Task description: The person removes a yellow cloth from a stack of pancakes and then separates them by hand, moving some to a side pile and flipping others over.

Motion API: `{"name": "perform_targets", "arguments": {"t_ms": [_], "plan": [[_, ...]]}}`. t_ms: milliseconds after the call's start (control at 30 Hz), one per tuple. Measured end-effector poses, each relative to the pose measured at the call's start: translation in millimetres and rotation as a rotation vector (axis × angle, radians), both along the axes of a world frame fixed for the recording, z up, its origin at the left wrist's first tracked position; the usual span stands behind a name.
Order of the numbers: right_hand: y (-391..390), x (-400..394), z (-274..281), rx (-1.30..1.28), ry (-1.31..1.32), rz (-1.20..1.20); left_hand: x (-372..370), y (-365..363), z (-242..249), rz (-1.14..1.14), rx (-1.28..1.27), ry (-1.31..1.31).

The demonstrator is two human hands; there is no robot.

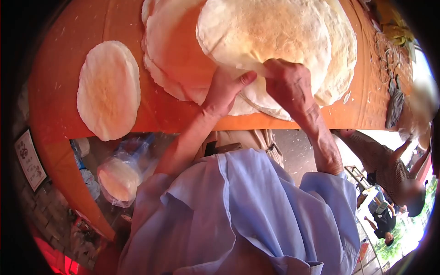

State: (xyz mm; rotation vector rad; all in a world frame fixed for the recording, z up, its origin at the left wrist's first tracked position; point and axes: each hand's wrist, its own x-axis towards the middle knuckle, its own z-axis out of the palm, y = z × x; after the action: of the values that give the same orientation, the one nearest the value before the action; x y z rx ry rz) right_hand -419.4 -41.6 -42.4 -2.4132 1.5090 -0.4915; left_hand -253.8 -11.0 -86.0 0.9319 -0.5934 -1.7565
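Observation:
Large round flatbreads (270, 30) overlap in a pile on the orange table. At the near edge of the pile, both of my hands work close together. My left hand (223, 91) is closed with its thumb stretched toward the right, its other fingers partly hidden. My right hand (289, 85) is curled into a pinch, knuckles up, over the top bread. Between them runs a thin, pale, see-through strip (250, 64), perhaps plastic film; both hands seem to grip it. One smaller oval flatbread (109, 89) lies apart on the left.
The orange table (165, 120) has its edge just before my body. Below it on the left hangs a clear bag (120, 178) with flatbread inside. Cords (387, 57) and a dark cloth (395, 103) lie at the right end. Other people (385, 220) are beyond, at right.

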Motion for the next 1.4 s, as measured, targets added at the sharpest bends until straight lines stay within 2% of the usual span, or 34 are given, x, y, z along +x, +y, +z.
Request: {"name": "perform_targets", "arguments": {"t_ms": [33,133,200,267,300,333,367,400,433,467,533,600,667,733,800,833,933,1033,1100,1133,1167,1200,1267,1333,1400], "plan": [[-4,0,6,0.002,-0.018,-0.023,-6,1,11,0.028,-0.097,-0.076],[-13,-2,16,-0.025,0.044,0.003,-22,4,6,0.09,-0.128,-0.321],[-19,-7,12,-0.061,0.11,0.045,-6,8,-35,-0.047,-0.03,-0.516],[-47,-42,31,-0.216,0.276,0.005,5,13,-23,-0.12,0.151,-0.531],[-62,-65,44,-0.169,0.37,-0.179,10,14,-19,-0.157,0.241,-0.535],[-75,-83,72,-0.26,0.524,-0.331,19,17,-30,-0.183,0.131,-0.539],[-83,-100,98,-0.267,0.509,-0.411,28,23,-51,-0.207,0.021,-0.541],[-89,-121,111,-0.319,0.399,-0.407,23,25,-51,-0.092,0.136,-0.274],[-83,-111,134,-0.448,0.484,-0.389,18,26,-50,0.04,0.245,-0.012],[-65,-92,144,-0.377,0.361,-0.446,14,26,-48,0.076,0.235,0.011],[-38,-66,147,-0.363,0.345,-0.444,11,27,-46,0.151,0.22,0.056],[-20,-44,136,-0.381,0.244,-0.381,15,30,-47,0.124,0.215,0.01],[-14,-41,108,-0.303,0.134,0.015,21,30,-45,0.06,0.215,-0.06],[1,-19,80,-0.087,0.087,0.036,27,29,-36,-0.024,0.24,-0.159],[-19,-33,47,-0.005,0.237,-0.031,30,28,-28,-0.071,0.294,-0.269],[-36,-51,53,0.049,0.203,-0.148,30,30,-27,-0.086,0.331,-0.328],[-87,-123,134,-0.271,0.209,-0.196,23,35,-33,0.064,0.24,-0.073],[-50,-93,152,-0.269,0.173,-0.181,18,33,-36,0.156,0.183,-0.005],[-17,-54,160,-0.272,0.144,-0.168,21,32,-29,0.111,0.187,-0.021],[-11,-37,144,-0.259,0.156,-0.128,24,32,-27,0.089,0.189,-0.03],[-5,-20,128,-0.245,0.167,-0.087,31,34,-36,0.02,0.068,-0.124],[0,-4,88,-0.216,0.204,-0.013,41,39,-52,-0.048,-0.052,-0.219],[20,15,18,-0.028,0.09,0.055,47,43,-55,-0.055,-0.01,-0.113],[34,17,-19,0.133,0.109,0.117,42,44,-34,0.065,0.308,0.292],[38,15,-16,0.141,0.1,0.077,38,41,-25,0.128,0.383,0.294]]}}
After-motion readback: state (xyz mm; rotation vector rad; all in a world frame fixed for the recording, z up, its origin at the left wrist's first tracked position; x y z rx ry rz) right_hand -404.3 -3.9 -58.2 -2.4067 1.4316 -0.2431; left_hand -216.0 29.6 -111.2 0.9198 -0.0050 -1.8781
